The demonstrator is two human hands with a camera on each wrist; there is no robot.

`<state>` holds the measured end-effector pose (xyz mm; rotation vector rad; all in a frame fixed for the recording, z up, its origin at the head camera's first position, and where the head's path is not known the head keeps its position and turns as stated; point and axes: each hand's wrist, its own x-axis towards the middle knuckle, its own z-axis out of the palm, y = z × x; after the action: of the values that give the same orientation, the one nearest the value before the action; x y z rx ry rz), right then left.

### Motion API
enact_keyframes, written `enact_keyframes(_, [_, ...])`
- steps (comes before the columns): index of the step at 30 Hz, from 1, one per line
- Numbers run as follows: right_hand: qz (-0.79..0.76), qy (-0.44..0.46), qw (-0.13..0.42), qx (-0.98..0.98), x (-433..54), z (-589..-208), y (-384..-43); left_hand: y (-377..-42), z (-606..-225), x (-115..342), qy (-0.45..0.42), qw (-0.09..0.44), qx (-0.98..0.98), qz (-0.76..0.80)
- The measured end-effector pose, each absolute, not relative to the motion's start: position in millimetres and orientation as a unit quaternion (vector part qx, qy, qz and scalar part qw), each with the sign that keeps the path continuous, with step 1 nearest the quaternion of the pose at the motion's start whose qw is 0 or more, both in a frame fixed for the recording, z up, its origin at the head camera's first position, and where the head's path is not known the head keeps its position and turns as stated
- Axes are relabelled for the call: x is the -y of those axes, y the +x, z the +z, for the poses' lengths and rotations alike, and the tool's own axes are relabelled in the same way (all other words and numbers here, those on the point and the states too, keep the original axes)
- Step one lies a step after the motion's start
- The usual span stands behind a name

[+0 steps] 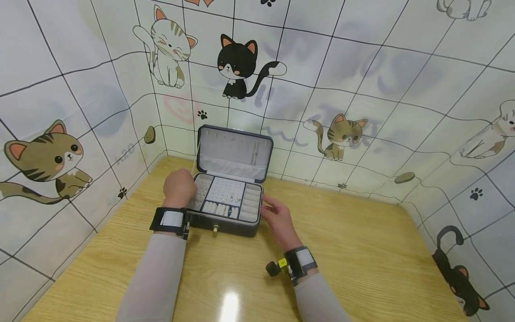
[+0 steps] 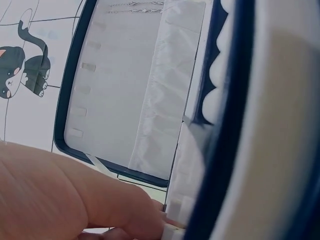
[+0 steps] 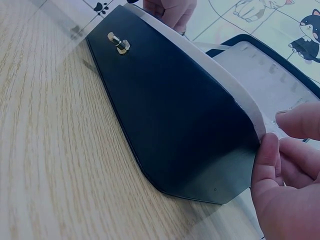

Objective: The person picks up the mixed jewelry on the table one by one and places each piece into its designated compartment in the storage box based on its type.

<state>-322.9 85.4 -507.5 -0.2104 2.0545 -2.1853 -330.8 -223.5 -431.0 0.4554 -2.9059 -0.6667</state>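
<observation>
A dark blue jewelry box (image 1: pixel 233 228) stands with its lid (image 1: pixel 235 150) raised, pale lining inside. My left hand (image 1: pixel 179 188) is over its left compartment, fingers curled down; its thumb (image 2: pixel 125 212) reaches in beside the box wall in the left wrist view. I cannot tell whether those fingertips pinch anything. My right hand (image 1: pixel 278 220) rests against the right side, its fingertips (image 3: pixel 269 146) at the upper edge near a corner. A white dotted pad (image 1: pixel 225 190) with small earrings, a row of ring rolls (image 1: pixel 217 208) and right-hand slots (image 1: pixel 251 202) show inside.
A wooden table (image 1: pixel 354 241) bears the box, near a cat-print cloth wall (image 1: pixel 289 107) behind. Thin chains (image 2: pixel 135 7) hang inside the lid. A gold clasp (image 1: pixel 215 228) is on the box front. A small black camera (image 1: pixel 273 269) sticks out from the right wrist strap (image 1: pixel 299 264).
</observation>
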Motion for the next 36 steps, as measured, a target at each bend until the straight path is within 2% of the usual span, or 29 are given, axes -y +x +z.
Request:
enact_keyframes(10, [-0.726,-0.071,0.071,-0.681,-85.5,-508.5,-322.8,-335.1,-435.6,220.8,0.159,0.06,0.964,-0.203])
enact_keyframes(26, [-0.722,-0.072,0.068,-0.685,-85.7,-508.7,-323.5,-334.0,-435.0,216.9,0.148,0.091,0.969,-0.176])
enact_keyframes(36, [-0.726,-0.069,0.069,-0.68,-86.1,-509.4,-324.2,-332.4,-432.1,218.5,0.132,0.086,0.972,-0.175])
